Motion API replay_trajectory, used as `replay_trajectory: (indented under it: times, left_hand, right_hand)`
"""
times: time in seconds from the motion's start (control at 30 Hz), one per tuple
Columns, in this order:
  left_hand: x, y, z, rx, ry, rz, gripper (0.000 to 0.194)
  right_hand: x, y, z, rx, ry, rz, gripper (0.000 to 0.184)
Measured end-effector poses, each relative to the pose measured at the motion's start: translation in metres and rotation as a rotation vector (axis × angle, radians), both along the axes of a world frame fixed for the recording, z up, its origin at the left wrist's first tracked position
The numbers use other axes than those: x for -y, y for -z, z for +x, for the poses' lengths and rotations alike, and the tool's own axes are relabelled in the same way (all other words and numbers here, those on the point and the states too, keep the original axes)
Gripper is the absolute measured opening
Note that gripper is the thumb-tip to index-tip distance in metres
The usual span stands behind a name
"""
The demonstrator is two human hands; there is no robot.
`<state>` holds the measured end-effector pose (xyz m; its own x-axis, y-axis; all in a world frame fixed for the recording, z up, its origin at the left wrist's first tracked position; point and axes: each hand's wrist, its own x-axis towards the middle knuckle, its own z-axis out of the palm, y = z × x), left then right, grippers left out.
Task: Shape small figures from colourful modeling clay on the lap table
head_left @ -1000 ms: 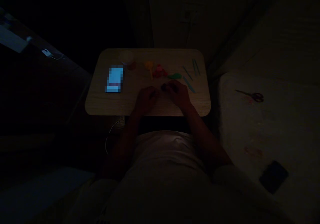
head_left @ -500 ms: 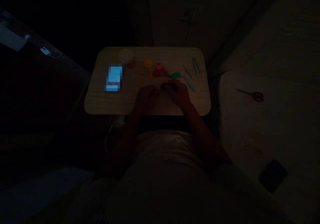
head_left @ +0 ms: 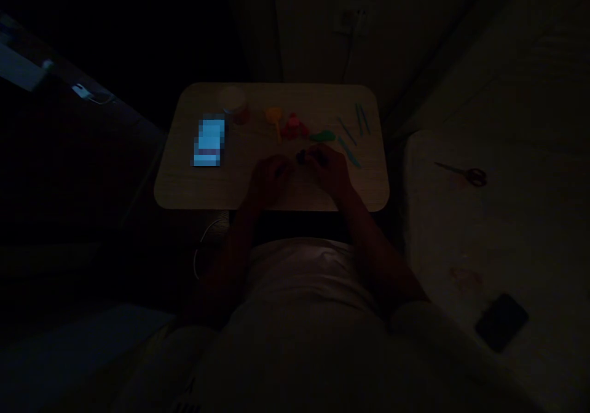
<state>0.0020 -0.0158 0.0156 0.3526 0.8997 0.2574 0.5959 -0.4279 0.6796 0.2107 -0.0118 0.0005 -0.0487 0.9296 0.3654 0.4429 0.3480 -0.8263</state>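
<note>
The room is very dark. My left hand (head_left: 268,176) and my right hand (head_left: 332,170) rest close together on a small wooden table (head_left: 184,182). The right hand's fingers are curled round a small dark lump (head_left: 301,156) at their tips. My left hand is loosely curled beside it, and I cannot see anything in it. Just beyond the hands lie a yellow piece (head_left: 274,117), a red piece (head_left: 294,126) and a green piece (head_left: 322,136) of what looks like modelling clay.
A lit phone screen (head_left: 209,142) glows on the table's left part, with a small pot (head_left: 233,104) behind it. Thin blue tools (head_left: 360,119) lie at the table's right. On the pale surface to the right are scissors (head_left: 470,175) and a dark phone (head_left: 501,322).
The hands have stayed in nearly the same place; the view has shifted slightly, so the table sits a little higher in the picture.
</note>
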Motion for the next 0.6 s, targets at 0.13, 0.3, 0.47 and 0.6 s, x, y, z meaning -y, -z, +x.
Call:
replay_trajectory:
  times: [0.13,0.3,0.47,0.6]
  left_hand:
    - [0.0006,-0.0003,0.0001,0.016,0.007,-0.002,0.021]
    - [0.0002,0.001,0.0006,0.024,-0.005,-0.001,0.023]
    - [0.0004,-0.0005,0.0012,-0.002,-0.013,-0.021,0.021]
    - [0.0015,-0.0018,0.0015,0.007,-0.005,-0.001,0.02]
  right_hand:
    - [0.0007,-0.0014,-0.0001,-0.005,-0.005,0.016,0.028]
    - [0.0012,-0.0025,0.0,0.004,0.0,0.018,0.024]
    - [0.0016,-0.0024,-0.0001,-0.016,-0.01,0.017,0.023]
    - [0.0014,-0.0023,0.0004,0.0,-0.018,-0.01,0.025]
